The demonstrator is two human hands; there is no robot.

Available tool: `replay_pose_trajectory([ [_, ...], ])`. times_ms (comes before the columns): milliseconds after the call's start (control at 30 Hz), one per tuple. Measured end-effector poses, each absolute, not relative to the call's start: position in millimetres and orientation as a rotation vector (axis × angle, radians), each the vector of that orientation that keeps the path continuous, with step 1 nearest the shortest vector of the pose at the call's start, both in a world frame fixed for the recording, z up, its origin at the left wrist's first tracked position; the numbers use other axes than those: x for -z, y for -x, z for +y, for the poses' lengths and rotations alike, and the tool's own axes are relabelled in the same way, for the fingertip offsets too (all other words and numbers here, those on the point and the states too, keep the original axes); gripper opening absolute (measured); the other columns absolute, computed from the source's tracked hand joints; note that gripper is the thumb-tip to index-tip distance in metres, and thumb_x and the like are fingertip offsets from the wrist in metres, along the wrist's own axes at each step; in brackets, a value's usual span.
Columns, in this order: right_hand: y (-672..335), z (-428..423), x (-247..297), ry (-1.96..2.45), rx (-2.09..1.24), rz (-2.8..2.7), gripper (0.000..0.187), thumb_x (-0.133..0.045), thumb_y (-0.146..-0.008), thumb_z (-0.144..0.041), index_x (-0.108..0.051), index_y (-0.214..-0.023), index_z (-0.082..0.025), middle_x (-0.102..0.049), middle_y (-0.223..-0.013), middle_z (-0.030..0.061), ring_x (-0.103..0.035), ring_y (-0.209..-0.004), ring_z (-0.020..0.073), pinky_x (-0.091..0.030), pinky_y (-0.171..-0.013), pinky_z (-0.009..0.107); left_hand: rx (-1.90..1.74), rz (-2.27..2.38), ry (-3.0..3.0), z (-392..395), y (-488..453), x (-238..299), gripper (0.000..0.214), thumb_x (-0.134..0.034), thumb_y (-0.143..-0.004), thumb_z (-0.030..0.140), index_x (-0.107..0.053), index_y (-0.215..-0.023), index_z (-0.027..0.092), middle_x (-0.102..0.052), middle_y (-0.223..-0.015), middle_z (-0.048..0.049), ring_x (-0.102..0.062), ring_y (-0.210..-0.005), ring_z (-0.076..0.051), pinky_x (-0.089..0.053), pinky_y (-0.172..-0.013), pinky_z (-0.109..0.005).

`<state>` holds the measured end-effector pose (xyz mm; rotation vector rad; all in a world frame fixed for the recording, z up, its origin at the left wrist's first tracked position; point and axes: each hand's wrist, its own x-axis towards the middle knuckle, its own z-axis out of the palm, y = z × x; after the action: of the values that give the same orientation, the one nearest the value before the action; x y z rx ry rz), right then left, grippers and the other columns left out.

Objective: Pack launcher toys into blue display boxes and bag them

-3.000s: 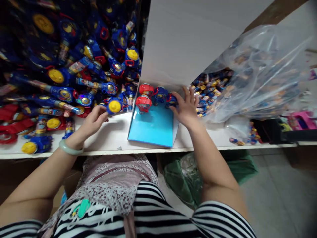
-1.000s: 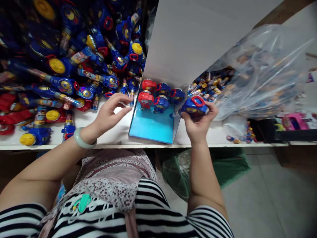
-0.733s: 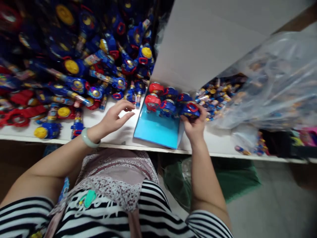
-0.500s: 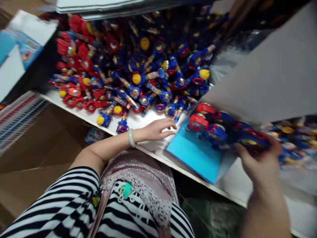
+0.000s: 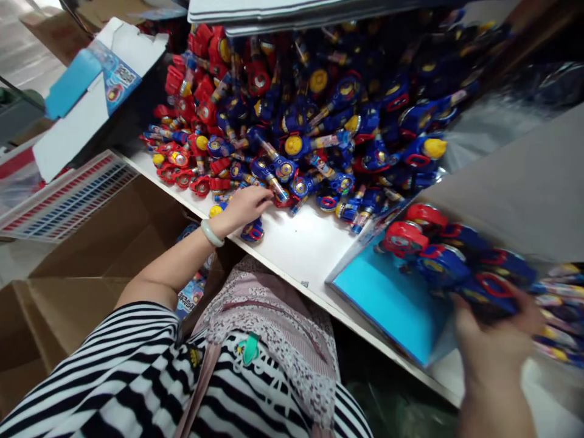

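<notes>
My right hand (image 5: 499, 340) grips a blue plastic toy (image 5: 493, 292) with a red ring, at the right end of a row inside a blue-lined display box (image 5: 387, 304). Two red toys (image 5: 404, 237) and several blue ones stand in that box. My left hand (image 5: 249, 205), a pale bangle on its wrist, reaches to the front edge of a large pile of toys (image 5: 292, 146). Its fingers are loosely bent and apart, close to a blue toy with a clear candy tube (image 5: 276, 182). A blue toy (image 5: 252, 231) lies just below this hand.
A white shelf edge (image 5: 283, 274) runs in front of me. Left are an open printed carton (image 5: 109, 79), a plastic basket (image 5: 77, 201) and a brown cardboard box (image 5: 100, 243). Folded white board (image 5: 292, 15) overhangs the pile. More toys (image 5: 561, 310) lie at far right.
My left hand has moved left, from beside the display box to the toy pile. My right hand stays at the toys in the box. The whole view has shifted leftward.
</notes>
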<state>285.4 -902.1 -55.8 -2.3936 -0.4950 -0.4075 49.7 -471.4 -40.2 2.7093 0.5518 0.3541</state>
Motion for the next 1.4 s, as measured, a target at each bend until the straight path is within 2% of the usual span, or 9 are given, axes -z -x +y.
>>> replay_pose_trajectory([
  [200,-293.6,-913.6,56.8,2.517,0.675,-0.661,0.097,-0.057,-0.067,-0.086,-0.053,-0.147,-0.031,-0.055,-0.137,0.0314,-0.047,-0.136,0.0516,-0.038,-0.106,0.072,0.010,0.551,-3.071,-494.2,-73.5,53.2,0.043,-0.032,-0.100,0.012,-0.050,-0.138,0.009,-0.052,-0.143,-0.0216,-0.067,-0.109,-0.028,-0.053,-0.083,-0.038],
  [433,-266.0,-886.6,12.1,2.443,0.719,-0.926,0.094,-0.063,-0.075,-0.075,-0.039,-0.155,-0.033,-0.047,-0.148,0.0287,-0.042,-0.141,0.0481,-0.038,-0.108,0.070,0.059,0.486,-3.188,-480.0,-92.6,52.9,0.042,-0.026,-0.097,0.005,-0.054,-0.128,0.005,-0.052,-0.133,-0.0257,-0.063,-0.102,-0.028,-0.049,-0.074,-0.036],
  [533,-224.2,-818.4,10.8,2.182,0.236,-1.344,0.059,-0.061,-0.091,-0.048,-0.047,-0.147,-0.035,-0.065,-0.130,0.0170,-0.063,-0.123,0.0344,-0.053,-0.101,0.057,0.039,0.415,-3.162,-476.7,-93.1,50.8,0.038,-0.029,-0.098,0.008,-0.054,-0.127,0.009,-0.052,-0.132,-0.0245,-0.065,-0.096,-0.027,-0.047,-0.071,-0.035],
  [600,-199.3,-761.4,26.9,1.996,-0.122,-1.546,0.049,-0.056,-0.095,-0.039,-0.051,-0.143,-0.029,-0.066,-0.129,0.0137,-0.066,-0.119,0.0300,-0.056,-0.100,0.054,0.069,0.301,-3.104,-477.3,-91.5,49.2,0.034,-0.036,-0.097,0.010,-0.055,-0.125,0.012,-0.056,-0.125,-0.0213,-0.066,-0.089,-0.025,-0.047,-0.069,-0.034],
  [800,-171.1,-641.3,84.8,2.183,-0.259,-1.732,0.076,-0.065,-0.080,-0.008,-0.039,-0.151,-0.012,-0.040,-0.154,0.0265,-0.045,-0.139,0.0387,-0.047,-0.110,0.058,-0.023,0.137,-2.685,-485.8,-76.1,48.7,0.024,-0.054,-0.088,0.014,-0.059,-0.112,0.014,-0.068,-0.106,-0.0112,-0.066,-0.094,-0.022,-0.049,-0.078,-0.030],
  [933,-168.6,-626.9,98.6,2.230,-0.136,-1.778,0.059,-0.050,-0.091,-0.013,-0.045,-0.149,-0.023,-0.054,-0.138,0.0194,-0.058,-0.121,0.0341,-0.055,-0.099,0.054,-0.308,0.332,-2.274,-467.4,-41.7,51.1,0.026,-0.057,-0.089,0.020,-0.059,-0.114,0.014,-0.070,-0.109,-0.0090,-0.065,-0.086,-0.016,-0.051,-0.076,-0.026],
  [1100,-171.3,-629.4,87.1,2.104,-0.348,-1.688,0.046,-0.055,-0.092,-0.023,-0.054,-0.138,-0.020,-0.055,-0.136,0.0177,-0.062,-0.114,0.0302,-0.056,-0.093,0.046,-0.520,0.703,-2.559,-425.7,-3.1,52.4,0.020,-0.056,-0.090,0.023,-0.066,-0.106,0.016,-0.067,-0.107,-0.0097,-0.061,-0.094,-0.021,-0.049,-0.084,-0.033],
  [1267,-189.6,-676.6,58.0,1.705,-0.528,-1.070,0.058,-0.062,-0.087,-0.052,-0.048,-0.137,-0.027,-0.065,-0.123,0.0085,-0.066,-0.090,0.0206,-0.057,-0.073,0.036,-0.240,0.512,-2.976,-427.9,-10.1,63.6,0.032,-0.052,-0.091,0.024,-0.063,-0.120,0.015,-0.063,-0.123,-0.0190,-0.051,-0.114,-0.034,-0.042,-0.094,-0.049],
  [1400,-208.4,-751.2,35.7,1.501,-0.615,-0.497,0.065,-0.035,-0.091,-0.073,-0.044,-0.140,-0.031,-0.067,-0.111,0.0054,-0.066,-0.077,0.0189,-0.051,-0.053,0.029,-0.299,0.402,-2.966,-423.0,-16.1,75.0,0.021,-0.053,-0.088,0.028,-0.064,-0.104,0.020,-0.067,-0.107,-0.0154,-0.050,-0.106,-0.035,-0.039,-0.092,-0.054],
])
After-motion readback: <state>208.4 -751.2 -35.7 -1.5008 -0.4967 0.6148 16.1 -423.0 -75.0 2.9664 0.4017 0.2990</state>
